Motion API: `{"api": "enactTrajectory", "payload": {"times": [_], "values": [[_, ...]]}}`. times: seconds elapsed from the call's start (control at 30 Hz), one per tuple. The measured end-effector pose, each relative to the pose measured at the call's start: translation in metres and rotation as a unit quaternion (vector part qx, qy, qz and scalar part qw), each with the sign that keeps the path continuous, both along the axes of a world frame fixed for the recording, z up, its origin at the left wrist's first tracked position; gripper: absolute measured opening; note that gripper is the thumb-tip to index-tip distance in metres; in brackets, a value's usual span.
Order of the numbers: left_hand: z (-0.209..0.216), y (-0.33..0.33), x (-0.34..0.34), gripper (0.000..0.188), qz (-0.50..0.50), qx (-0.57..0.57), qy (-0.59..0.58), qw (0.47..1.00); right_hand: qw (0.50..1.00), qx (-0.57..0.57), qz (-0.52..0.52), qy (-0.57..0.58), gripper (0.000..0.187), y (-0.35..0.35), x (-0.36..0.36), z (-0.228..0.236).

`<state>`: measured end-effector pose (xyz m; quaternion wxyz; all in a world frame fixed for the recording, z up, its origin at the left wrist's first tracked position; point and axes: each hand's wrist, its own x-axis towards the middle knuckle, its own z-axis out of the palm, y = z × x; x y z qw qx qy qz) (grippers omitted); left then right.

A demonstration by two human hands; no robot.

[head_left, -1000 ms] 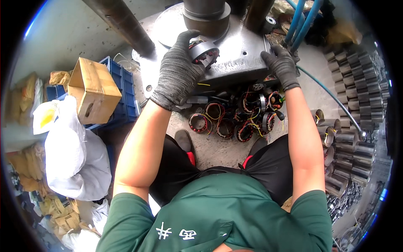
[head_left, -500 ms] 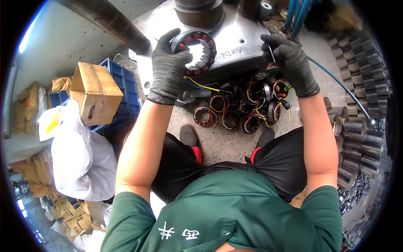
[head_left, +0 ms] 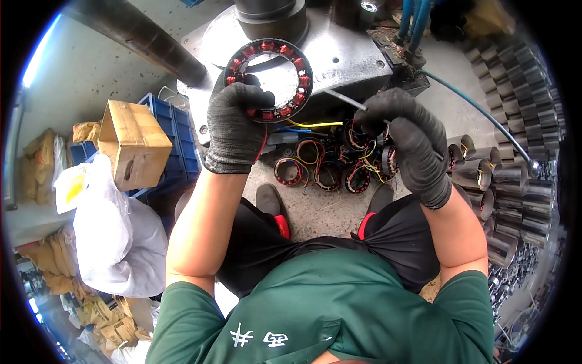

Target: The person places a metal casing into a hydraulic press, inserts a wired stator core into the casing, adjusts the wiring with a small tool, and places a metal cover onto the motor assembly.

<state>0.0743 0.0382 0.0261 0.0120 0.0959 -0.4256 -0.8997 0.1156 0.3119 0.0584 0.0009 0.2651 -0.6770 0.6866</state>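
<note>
In dark knit gloves, my left hand point(head_left: 233, 127) grips a motor stator point(head_left: 301, 76), a black-edged ring with red-copper windings. The ring's face is turned up, with my thumb in its opening and a red wire hanging beside the glove. My right hand point(head_left: 418, 145) is closed around a slim metal rod point(head_left: 345, 99). The rod's bare end points left toward the ring and is apart from it. On the floor below lie several more stators point(head_left: 327, 176) with red, yellow and blue wires.
A metal machine base point(head_left: 345, 45) with a thick round column point(head_left: 270, 21) stands ahead. To the right are stacked metal cylinders point(head_left: 503, 176) and a blue-green hose point(head_left: 473, 103). Leftward sit a cardboard box point(head_left: 142, 145), blue crates point(head_left: 182, 130) and a white sack point(head_left: 115, 230).
The stator has turned to show its wound face. My right hand has come down toward me, and the rod has swung from steep to slanting toward the ring.
</note>
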Motion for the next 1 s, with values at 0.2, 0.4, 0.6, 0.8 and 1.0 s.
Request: {"api": "enactTrajectory", "payload": {"times": [0.2,0.4,0.6,0.8,1.0], "values": [[0.0,0.001,0.002,0.031,-0.008,0.006,0.01,1.0,0.997,0.035,-0.009,0.075,0.02,-0.008,0.0,-0.012],[0.004,0.004,0.005,0.045,0.003,-0.019,0.026,0.999,0.991,0.075,-0.009,0.106,0.02,-0.012,-0.003,-0.014],[0.002,0.005,0.008,0.051,0.01,-0.021,0.026,0.999,0.99,0.077,-0.005,0.121,0.02,-0.016,-0.005,-0.019],[0.006,0.006,0.013,0.044,0.027,-0.128,0.087,0.988,0.992,0.07,-0.01,0.105,0.019,-0.021,-0.004,-0.02],[0.018,0.022,0.026,0.073,0.072,-0.292,0.151,0.942,0.962,0.179,-0.017,0.208,0.022,-0.027,-0.004,-0.018]]}}
